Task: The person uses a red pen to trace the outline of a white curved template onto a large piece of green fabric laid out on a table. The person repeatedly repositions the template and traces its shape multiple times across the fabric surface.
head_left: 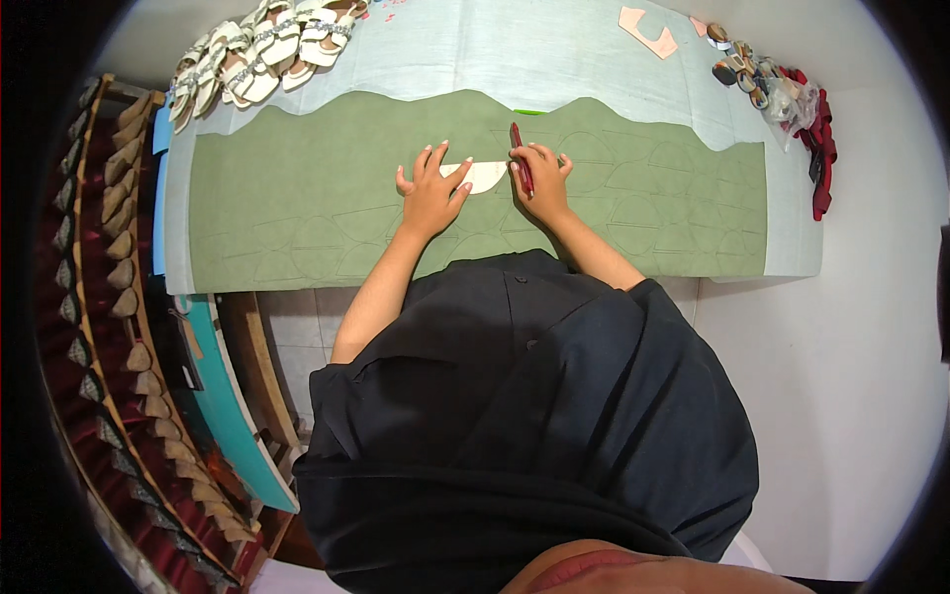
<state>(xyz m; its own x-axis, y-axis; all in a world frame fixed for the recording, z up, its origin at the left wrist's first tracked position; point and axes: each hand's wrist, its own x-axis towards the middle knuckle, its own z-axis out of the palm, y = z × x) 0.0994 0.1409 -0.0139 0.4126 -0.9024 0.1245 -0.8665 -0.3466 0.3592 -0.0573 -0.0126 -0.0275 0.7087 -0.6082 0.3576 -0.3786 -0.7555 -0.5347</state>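
Clock centred on the white half-round template (485, 178), which lies flat on the green sheet (327, 148) between my hands. My left hand (432, 193) is at 9 o'clock, fingers spread and released, fingertips on the template and the sheet; it covers the template's left end. My right hand (541, 185) is at 3 o'clock, grasping a red pen (516, 135); fingers hide the pen's middle, and which end is the tip, or whether it touches the sheet, I can't tell. Faint curved outlines run across the sheet, hard to follow; my black shirt (534, 396) blocks its near edge at 6 o'clock.

Bright green sliver (529, 112) at 1 o'clock, mostly hidden by the sheet's wavy far edge; kind unclear. White sandals (272, 49) heaped at 10 o'clock, overlapping, cut off at the top. Pinkish cutout (648, 38) at 1 o'clock. At 2 o'clock, small round pieces (727, 74), too small to identify, by a crumpled clear bag (792, 104), contents unreadable. Racked footwear (119, 218) at 8 o'clock, warped and dim near the rim.
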